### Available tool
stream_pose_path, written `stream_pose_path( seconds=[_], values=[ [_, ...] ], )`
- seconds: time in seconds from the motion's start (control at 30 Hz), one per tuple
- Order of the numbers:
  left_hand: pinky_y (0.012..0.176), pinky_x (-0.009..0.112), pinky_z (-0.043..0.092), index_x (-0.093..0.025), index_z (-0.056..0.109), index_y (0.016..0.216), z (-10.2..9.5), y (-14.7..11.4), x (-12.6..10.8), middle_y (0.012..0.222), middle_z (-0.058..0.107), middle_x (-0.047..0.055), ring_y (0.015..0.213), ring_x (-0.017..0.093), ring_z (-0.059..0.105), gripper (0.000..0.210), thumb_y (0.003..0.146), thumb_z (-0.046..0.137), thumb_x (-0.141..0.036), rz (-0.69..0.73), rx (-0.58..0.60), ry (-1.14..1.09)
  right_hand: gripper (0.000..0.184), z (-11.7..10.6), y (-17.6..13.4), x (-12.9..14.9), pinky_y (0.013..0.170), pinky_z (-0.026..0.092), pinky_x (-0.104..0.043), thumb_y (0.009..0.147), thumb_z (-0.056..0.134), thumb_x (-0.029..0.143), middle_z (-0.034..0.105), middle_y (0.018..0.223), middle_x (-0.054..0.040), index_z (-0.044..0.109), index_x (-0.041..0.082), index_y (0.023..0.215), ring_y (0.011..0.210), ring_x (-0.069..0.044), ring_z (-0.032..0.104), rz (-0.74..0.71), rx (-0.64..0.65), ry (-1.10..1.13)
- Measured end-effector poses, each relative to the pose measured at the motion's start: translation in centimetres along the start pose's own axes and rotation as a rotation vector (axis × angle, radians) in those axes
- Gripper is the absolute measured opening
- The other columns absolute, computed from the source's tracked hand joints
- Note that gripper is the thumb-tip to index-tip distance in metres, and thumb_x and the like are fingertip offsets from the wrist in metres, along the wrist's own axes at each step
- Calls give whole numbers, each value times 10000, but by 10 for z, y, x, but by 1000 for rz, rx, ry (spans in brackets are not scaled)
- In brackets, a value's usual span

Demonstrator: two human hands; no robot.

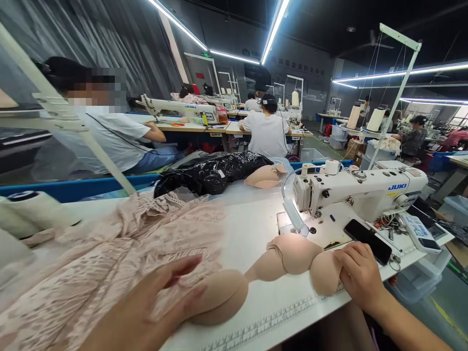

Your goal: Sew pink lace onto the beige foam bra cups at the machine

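Several beige moulded bra cups lie in a row across the white sewing table. My left hand (157, 292), slightly blurred, is at the left end of the row. Its fingers and thumb are apart, and the thumb rests over a pair of overlapping bra cups (226, 297). At the other end, my right hand (360, 273) pinches the edge of a single bra cup (323, 274). Between the hands, more overlapping cups (298, 253) sit just in front of the sewing machine's needle area. Pale pink patterned lace fabric (146, 243) is spread beyond my left hand.
A white JUKI sewing machine (358, 187) stands at the right. Near my right hand lie a black phone (367, 240) and a white handheld device (422, 233). A black plastic bag (208, 173) lies at the back. Thread cones (40, 212) stand left; co-workers sit beyond.
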State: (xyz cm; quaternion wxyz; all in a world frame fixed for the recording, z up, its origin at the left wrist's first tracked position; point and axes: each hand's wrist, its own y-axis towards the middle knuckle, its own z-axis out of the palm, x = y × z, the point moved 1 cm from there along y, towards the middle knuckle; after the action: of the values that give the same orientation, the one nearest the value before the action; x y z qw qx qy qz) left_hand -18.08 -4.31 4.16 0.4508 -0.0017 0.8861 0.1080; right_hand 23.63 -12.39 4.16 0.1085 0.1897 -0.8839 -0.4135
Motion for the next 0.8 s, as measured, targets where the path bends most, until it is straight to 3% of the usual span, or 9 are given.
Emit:
stream_pose_path(
  seconds=[0.1, 0.2, 0.3, 0.4, 0.5, 0.67, 0.8],
  values=[
    [1117, 492, 535, -364, 760, 1275, 44, 8, -23, 1357, 766, 42, 1268, 421, 683, 541, 837, 716, -679, 233, 188, 39, 346, 11, 6, -6, 767, 406, -369, 882, 514, -25, 731, 900, -49, 649, 210, 1098, 871, -246, 581, 87, -44, 60],
    [1238, 496, 465, -308, 609, 1521, 83, 29, -46, 1607, 618, 44, 1462, 353, 580, 578, 980, 563, -507, 455, 432, 156, 262, 37, 16, -7, 754, 400, -354, 919, 539, 16, 699, 859, -47, 644, 190, 1084, 837, -246, 567, 142, -95, 30],
    [1268, 485, 444, -241, 486, 1624, 105, 54, -62, 1699, 513, 80, 1534, 321, 515, 681, 944, 517, -237, 634, 572, 301, 194, 60, 17, -7, 721, 359, -350, 957, 553, 31, 684, 792, -41, 654, 196, 980, 784, -246, 551, 145, -68, -52],
    [1143, 427, 565, -250, 601, 1526, 113, 70, -70, 1512, 702, 70, 1360, 299, 678, 655, 894, 481, -124, 716, 604, 350, 212, 68, 8, -7, 721, 366, -344, 895, 621, 6, 706, 805, -25, 663, 209, 941, 776, -237, 575, 118, 14, -35],
    [1027, 412, 607, -250, 715, 1349, 116, 74, -73, 1317, 799, 65, 1194, 293, 744, 507, 919, 480, -121, 738, 601, 371, 373, 61, 0, -8, 780, 427, -350, 865, 624, -37, 771, 970, -31, 687, 202, 1144, 873, -243, 639, 89, 172, 21],
    [926, 399, 585, -227, 764, 1014, 125, 72, -73, 1074, 815, 82, 1009, 271, 730, 365, 974, 424, -102, 765, 583, 426, 516, 56, 5, -7, 954, 521, -437, 926, 781, 130, 764, 1280, -106, 615, 186, 1411, 1138, -299, 678, 124, 438, 175],
    [885, 430, 556, -203, 732, 943, 126, 71, -75, 998, 789, 121, 965, 308, 699, 341, 978, 402, -124, 742, 514, 483, 520, 67, 13, -7, 943, 572, -456, 937, 817, 190, 779, 1214, -121, 627, 163, 1420, 1121, -313, 684, 182, 524, 210]
  ],
)
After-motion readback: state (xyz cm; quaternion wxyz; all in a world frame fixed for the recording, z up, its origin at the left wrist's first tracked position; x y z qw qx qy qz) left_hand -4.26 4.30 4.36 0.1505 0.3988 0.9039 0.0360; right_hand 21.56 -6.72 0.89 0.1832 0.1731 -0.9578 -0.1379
